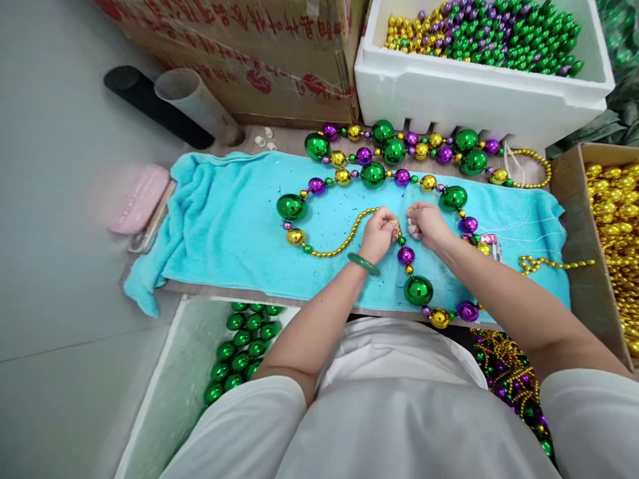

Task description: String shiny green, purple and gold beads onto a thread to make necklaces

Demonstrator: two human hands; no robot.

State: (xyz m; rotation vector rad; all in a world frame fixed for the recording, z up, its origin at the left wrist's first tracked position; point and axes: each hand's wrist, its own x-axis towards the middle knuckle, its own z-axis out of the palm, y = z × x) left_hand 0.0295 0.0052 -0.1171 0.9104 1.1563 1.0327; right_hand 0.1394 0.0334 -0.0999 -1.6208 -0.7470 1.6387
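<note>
On the turquoise towel (224, 226) lies a bead necklace (373, 174) of large green, purple and gold balls, with a strand of small gold beads (354, 229) running to my left hand. My left hand (380, 234), with a green bangle (364, 263) on its wrist, is closed in a pinch on the necklace where the gold strand meets the green and purple beads. Just to the right, my right hand (425, 223) is closed too, its fingertips pinching what looks like a thin white thread; the fingers partly hide it. A small gap separates the hands.
Behind the towel lies another bead necklace (394, 152). A white foam box (479, 93) of loose beads and a cardboard carton (279, 60) stand at the back. At right is a box of gold beads (594, 259); a short gold strand (554, 264) lies near it. Green balls (242, 339) sit below left.
</note>
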